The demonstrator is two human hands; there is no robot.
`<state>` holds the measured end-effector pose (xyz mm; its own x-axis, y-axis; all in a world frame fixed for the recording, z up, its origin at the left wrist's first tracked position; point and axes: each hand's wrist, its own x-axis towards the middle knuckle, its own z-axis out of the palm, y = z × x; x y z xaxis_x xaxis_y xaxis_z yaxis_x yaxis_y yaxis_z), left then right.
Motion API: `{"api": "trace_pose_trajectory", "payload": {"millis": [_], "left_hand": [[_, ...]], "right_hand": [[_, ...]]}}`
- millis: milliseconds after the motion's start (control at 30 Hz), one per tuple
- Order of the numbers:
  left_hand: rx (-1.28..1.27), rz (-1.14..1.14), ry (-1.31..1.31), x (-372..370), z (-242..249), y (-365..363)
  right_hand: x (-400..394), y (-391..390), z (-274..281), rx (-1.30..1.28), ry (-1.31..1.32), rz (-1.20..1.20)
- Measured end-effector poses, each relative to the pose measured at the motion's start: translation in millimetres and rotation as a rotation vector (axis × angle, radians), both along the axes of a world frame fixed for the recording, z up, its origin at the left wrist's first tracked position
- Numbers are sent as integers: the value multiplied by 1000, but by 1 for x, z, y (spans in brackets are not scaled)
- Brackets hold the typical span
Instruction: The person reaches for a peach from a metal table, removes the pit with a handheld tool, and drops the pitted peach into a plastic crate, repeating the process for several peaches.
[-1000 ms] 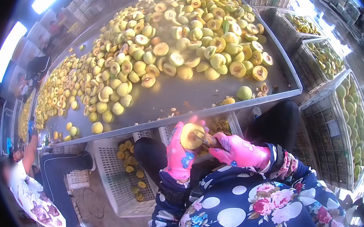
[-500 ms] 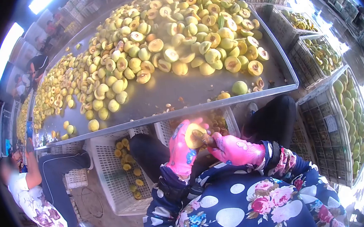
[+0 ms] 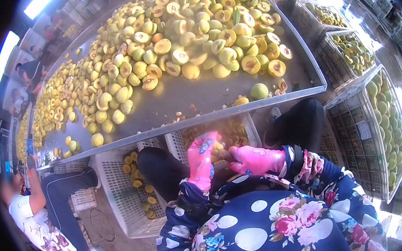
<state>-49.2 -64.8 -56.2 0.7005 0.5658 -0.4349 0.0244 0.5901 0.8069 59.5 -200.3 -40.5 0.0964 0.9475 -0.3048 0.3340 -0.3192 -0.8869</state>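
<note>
Left hand (image 3: 200,160), pink-gloved, cups a halved peach (image 3: 218,147), mostly hidden, only a yellow edge showing. Right hand (image 3: 255,160) is closed on a small tool (image 3: 226,156) pressed against it, over a white crate (image 3: 189,141). Beyond, a metal table (image 3: 198,99) heaped with yellow-green halves (image 3: 179,36).

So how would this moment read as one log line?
left hand: holds peach half | right hand: at peach, tool unclear | crate below | table ahead

No legible text anywhere, white tag (image 3: 364,130) on crate perhaps printed, unreadable
</note>
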Motion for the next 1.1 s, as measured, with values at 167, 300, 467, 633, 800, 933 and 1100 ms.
{"api": "trace_pose_trajectory", "payload": {"millis": [167, 300, 467, 633, 800, 933, 1100], "left_hand": [[-10, 88, -106, 3, 0, -5], [-36, 105, -118, 5, -2, -8], [-181, -107, -65, 0, -1, 2], [-489, -137, -137, 0, 1, 8], [740, 93, 188, -31, 14, 65], [1406, 213, 729, -98, 44, 147], [1399, 162, 955, -117, 44, 243]], "right_hand": [[5, 2, 31, -303, 666, -49], [4, -4, 22, -311, 922, -63], [-2, -10, 15, -263, 1111, -143], [2, -10, 17, -326, 1190, -133], [28, -7, -5, -312, 836, -196], [35, -3, -65, -478, -77, -36], [25, 19, -61, -486, 161, -171]]}}
